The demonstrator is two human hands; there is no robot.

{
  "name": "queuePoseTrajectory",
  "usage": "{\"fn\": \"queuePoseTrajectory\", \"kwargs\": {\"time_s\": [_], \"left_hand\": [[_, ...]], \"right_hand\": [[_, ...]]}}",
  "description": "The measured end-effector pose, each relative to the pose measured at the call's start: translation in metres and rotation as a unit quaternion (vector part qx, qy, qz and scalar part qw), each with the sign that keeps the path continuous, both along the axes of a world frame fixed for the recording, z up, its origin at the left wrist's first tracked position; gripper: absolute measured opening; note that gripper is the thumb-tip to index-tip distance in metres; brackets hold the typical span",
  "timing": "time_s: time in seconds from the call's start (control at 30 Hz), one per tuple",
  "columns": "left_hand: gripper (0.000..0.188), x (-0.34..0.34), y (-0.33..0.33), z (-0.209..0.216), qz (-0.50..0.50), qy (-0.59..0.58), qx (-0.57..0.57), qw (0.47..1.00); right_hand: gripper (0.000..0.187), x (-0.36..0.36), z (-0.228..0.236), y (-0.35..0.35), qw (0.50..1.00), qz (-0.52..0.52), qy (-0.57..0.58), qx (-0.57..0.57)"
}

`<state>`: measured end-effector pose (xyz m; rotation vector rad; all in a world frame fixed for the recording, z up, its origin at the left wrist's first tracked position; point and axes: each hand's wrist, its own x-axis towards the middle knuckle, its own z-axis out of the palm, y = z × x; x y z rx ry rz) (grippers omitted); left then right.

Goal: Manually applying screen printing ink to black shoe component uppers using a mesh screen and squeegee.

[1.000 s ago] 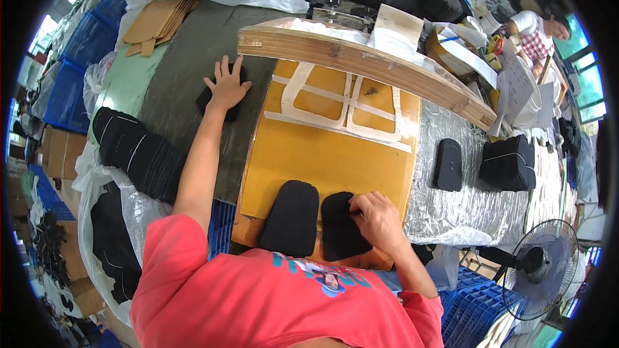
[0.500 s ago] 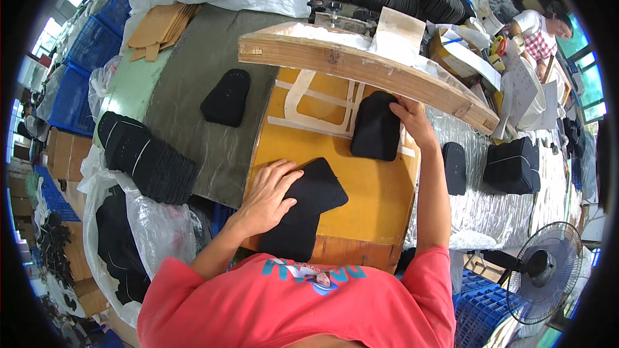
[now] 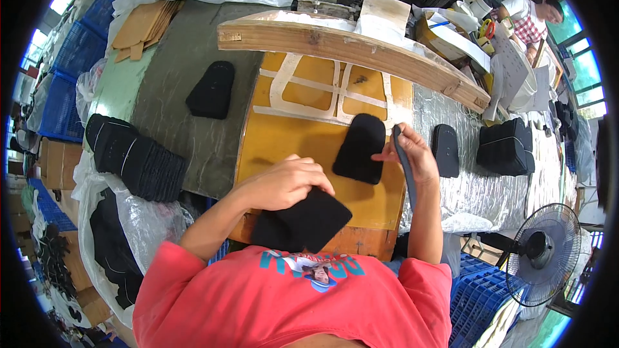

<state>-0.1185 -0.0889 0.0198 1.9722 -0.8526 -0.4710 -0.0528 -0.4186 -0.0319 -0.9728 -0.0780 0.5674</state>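
Observation:
Near the front edge of a yellow board [image 3: 300, 148], my left hand [image 3: 284, 183] has its fingers curled down on a black fabric piece [image 3: 303, 222]. My right hand [image 3: 416, 153], at the board's right side, grips a thin dark pad [image 3: 404, 164] turned edge-on. Beside it, a black rounded pad [image 3: 361, 148] lies on the board, and a finger of that hand reaches its right edge. White tape outlines [image 3: 306, 113] mark the board's far part.
A wooden-edged frame [image 3: 348, 45] stands raised over the far end. To the left are a single black pad [image 3: 211, 90] and a tied stack of black pads [image 3: 135, 158]. More bundles [image 3: 505, 147] lie right; a fan [image 3: 541, 254] stands lower right. A co-worker [image 3: 525, 19] is at far right.
My right hand now grips a pad edge-on, while another lies beside it, nearer to me than the earlier pad. My left hand has gone from flat to curled, and the fabric piece under it has shifted nearer.

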Motion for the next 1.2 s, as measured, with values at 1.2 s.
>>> {"fn": "queuePoseTrajectory", "kwargs": {"time_s": [1.2], "left_hand": [[0.022,0.165,0.064,-0.093,0.446,-0.031,-0.168,0.879]], "right_hand": [[0.067,0.102,-0.030,0.096,0.567,-0.076,-0.457,-0.681]]}}
